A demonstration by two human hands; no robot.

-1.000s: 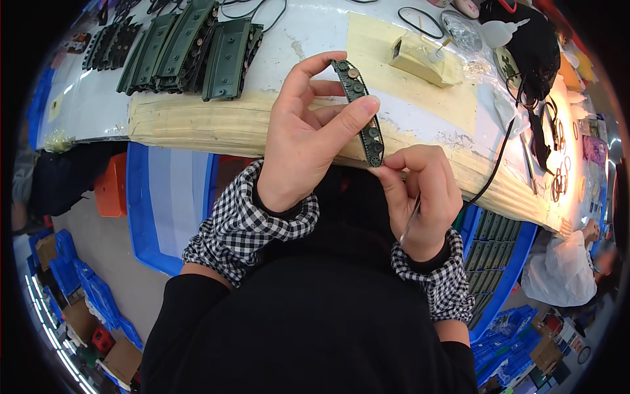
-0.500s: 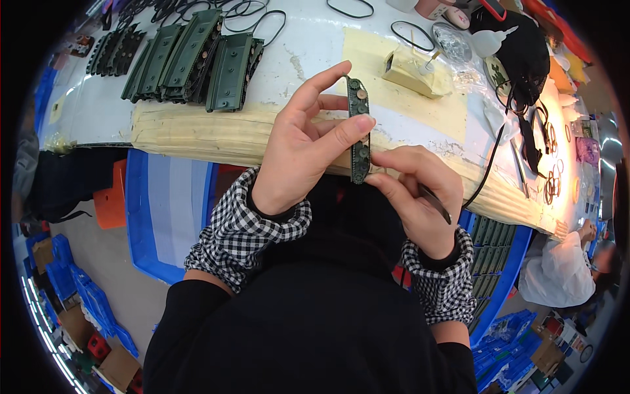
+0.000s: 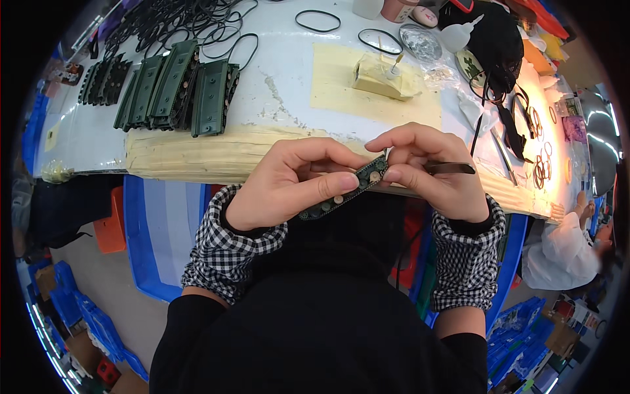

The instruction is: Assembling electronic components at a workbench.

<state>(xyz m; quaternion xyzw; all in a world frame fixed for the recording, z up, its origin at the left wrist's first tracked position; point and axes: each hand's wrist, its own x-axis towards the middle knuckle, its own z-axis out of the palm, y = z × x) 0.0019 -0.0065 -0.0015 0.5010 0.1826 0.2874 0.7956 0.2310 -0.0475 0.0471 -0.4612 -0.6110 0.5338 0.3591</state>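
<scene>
A dark green toy tank chassis (image 3: 376,173) with a row of round wheels along its side is held tilted just off the table's front edge. My left hand (image 3: 289,184) is closed around it, thumb across the wheel side. My right hand (image 3: 453,180) pinches at its upper right end; whether a thin strip lies between those fingertips is too small to tell. A dark metal tool (image 3: 451,169), like tweezers, is tucked in my right hand and points right. Similar green chassis pieces (image 3: 210,98) stand in a group at the left of the table.
Many black rubber loops (image 3: 190,23) lie heaped at the back left, with single loops (image 3: 318,21) further right. A yellowish block (image 3: 387,77) with thin sticks stands on taped paper. Blue trays (image 3: 146,262) sit below the table edge. Another person (image 3: 561,253) is at far right.
The chassis has turned from upright to slanting and moved slightly lower left. My right hand has risen from its bottom end to its upper right end.
</scene>
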